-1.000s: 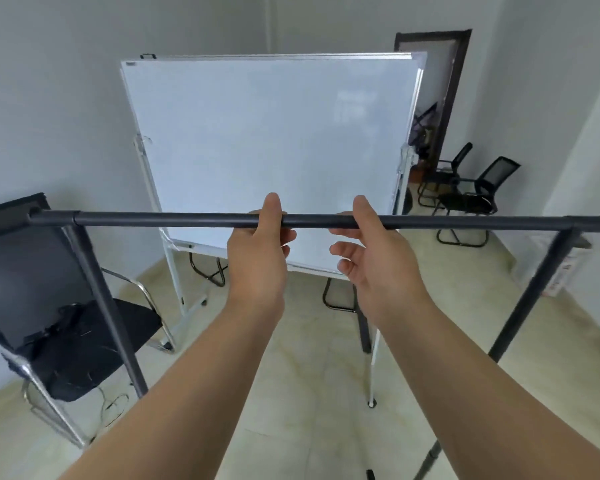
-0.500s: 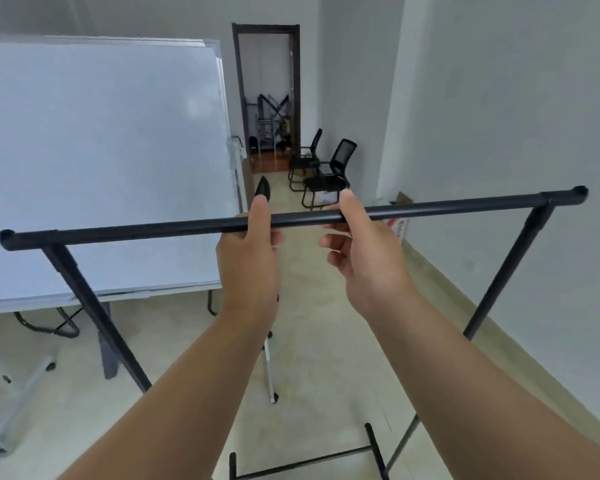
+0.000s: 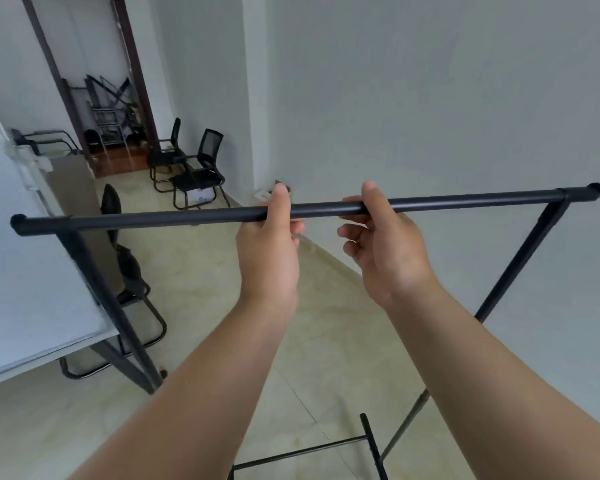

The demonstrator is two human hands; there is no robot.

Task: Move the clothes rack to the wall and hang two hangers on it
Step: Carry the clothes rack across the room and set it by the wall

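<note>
The black clothes rack (image 3: pixel 153 216) fills the view, its top bar running almost level from left to right with slanted legs at both ends and a foot bar low on the floor. My left hand (image 3: pixel 269 251) grips the top bar near its middle, thumb up over it. My right hand (image 3: pixel 385 247) holds the same bar just to the right, thumb on top and fingers loosely curled under. The grey wall (image 3: pixel 430 98) stands right behind the rack's right half. No hangers are in view.
A whiteboard (image 3: pixel 21 271) on a stand fills the left side, with a black chair (image 3: pixel 125 271) behind it. Two black office chairs (image 3: pixel 194 168) stand by an open doorway (image 3: pixel 108 98) at the far end. Beige tiled floor lies between the whiteboard and the wall.
The view and the rack have swung to the right, away from the whiteboard and toward the grey wall. Both hands have kept their hold on the top bar.
</note>
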